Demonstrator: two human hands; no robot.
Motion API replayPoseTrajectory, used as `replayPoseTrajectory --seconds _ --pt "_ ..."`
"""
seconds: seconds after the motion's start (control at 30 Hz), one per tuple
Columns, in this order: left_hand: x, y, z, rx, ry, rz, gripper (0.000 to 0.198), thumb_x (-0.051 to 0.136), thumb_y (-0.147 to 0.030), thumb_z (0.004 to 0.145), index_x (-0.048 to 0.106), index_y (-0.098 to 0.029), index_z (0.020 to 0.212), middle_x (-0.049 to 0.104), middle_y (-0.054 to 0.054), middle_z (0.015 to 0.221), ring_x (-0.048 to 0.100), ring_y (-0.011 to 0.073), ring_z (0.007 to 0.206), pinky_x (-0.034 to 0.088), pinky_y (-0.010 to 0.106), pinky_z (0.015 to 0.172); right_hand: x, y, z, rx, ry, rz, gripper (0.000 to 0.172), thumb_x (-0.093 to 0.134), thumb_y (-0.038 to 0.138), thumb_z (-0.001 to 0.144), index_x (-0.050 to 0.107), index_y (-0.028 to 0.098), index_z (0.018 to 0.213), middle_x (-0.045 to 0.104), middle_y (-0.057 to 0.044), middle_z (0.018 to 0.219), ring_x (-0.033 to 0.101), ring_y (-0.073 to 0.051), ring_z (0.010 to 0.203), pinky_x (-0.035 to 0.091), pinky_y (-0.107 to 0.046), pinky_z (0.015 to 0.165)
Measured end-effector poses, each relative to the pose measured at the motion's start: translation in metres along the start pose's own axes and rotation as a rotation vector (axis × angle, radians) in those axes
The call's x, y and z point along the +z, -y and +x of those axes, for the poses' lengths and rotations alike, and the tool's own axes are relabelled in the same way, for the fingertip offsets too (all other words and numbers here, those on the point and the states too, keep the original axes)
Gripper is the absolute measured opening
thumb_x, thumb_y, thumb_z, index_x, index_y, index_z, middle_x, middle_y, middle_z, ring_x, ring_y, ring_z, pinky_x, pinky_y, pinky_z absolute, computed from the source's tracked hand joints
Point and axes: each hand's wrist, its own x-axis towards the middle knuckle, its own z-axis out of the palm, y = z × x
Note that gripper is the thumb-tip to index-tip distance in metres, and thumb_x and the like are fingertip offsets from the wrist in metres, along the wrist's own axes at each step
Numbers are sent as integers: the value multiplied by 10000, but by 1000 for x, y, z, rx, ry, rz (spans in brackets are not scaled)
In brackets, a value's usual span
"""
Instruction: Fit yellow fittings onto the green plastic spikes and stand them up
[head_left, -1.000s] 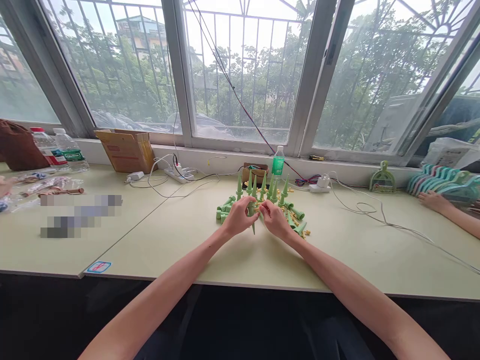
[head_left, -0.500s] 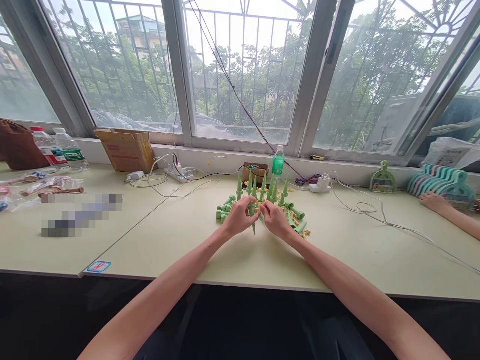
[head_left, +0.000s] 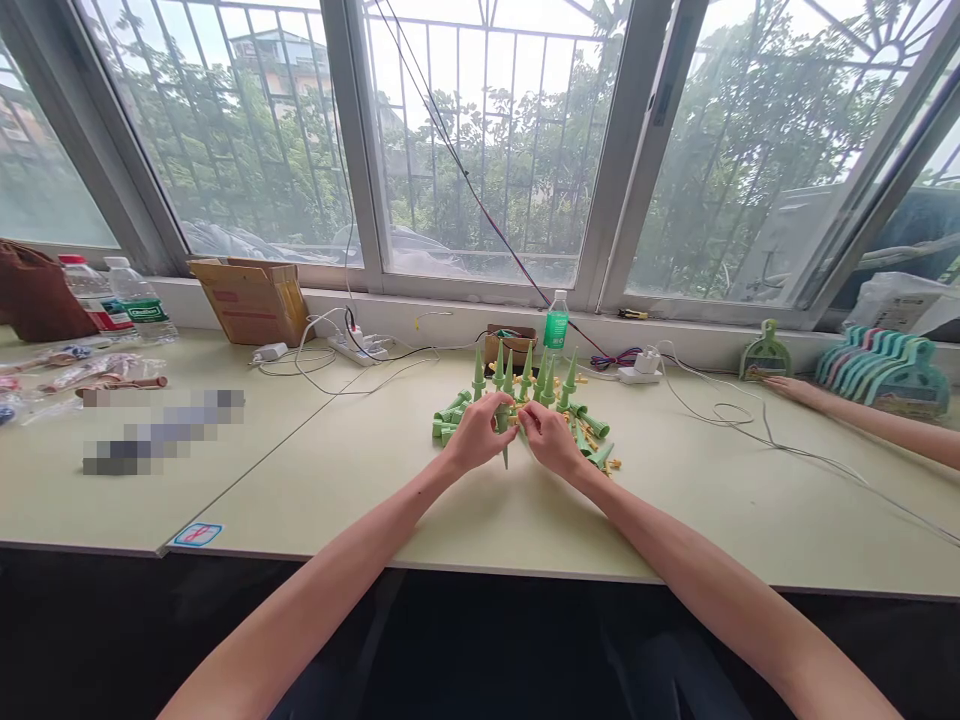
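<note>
My left hand [head_left: 480, 432] is closed round a green cone-shaped piece [head_left: 505, 455], whose tip points down. Right beside it, my right hand [head_left: 550, 436] pinches at the piece's side; a small yellow part seems to sit between the fingertips, mostly hidden. Behind my hands several green spikes [head_left: 527, 372] stand upright. Loose green pieces [head_left: 450, 413] lie to the left, and more green pieces [head_left: 596, 424] with small yellow parts [head_left: 616, 464] are scattered to the right.
A small cardboard box [head_left: 510, 345] and a green-labelled bottle [head_left: 556, 325] stand behind the spikes. White cables [head_left: 765, 425] cross the table on the right. Another person's hand [head_left: 799, 392] reaches in near a green dustpan-shaped item [head_left: 766, 355] and a row of teal ones [head_left: 885, 370].
The other person's hand at the right has moved left, from the teal row towards the single green item. My hands have barely shifted, still at the green piece.
</note>
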Motion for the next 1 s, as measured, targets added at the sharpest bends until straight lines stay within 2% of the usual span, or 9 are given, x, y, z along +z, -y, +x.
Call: replayPoseTrajectory --seconds 0.27,1.0 --pt "0 -1 0 3 -17 -7 258 613 -227 760 558 -196 1011 601 6 873 425 73 521 422 250 602 1 -2 -1 -29 43 39 204 426 342 908 527 188 819 607 -15 734 477 -126 583 345 -234 553" --pt "-2 -2 0 8 -3 -22 246 621 -231 760 561 -190 994 612 12 900 421 67 532 409 238 594 -1 1 -1 -5 35 16 266 408 383 907 477 196 729 522 12 620 410 -119 538 308 -230 526"
